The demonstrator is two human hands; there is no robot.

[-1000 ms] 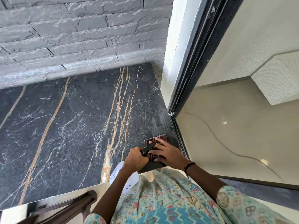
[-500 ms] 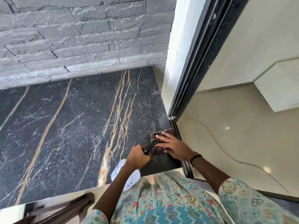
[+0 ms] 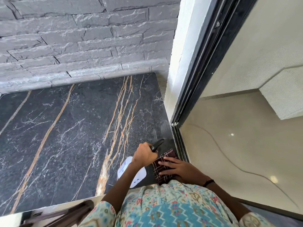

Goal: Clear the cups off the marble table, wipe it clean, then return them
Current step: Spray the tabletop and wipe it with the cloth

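Teal patterned floral garment (image 3: 172, 208), short sleeves, black wristband (image 3: 208, 183).

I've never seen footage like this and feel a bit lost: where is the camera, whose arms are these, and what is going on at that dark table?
There is no machine here. The camera is worn on a person's head and looks forward and down, so the arms reaching in from the bottom are the wearer's own. The dark marble table with orange veins stands against a grey stone wall. The right hand lies flat on a dark checked cloth at the table's near right corner, seemingly wiping. The left hand grips a white spray bottle by its black nozzle. No cups are in view.
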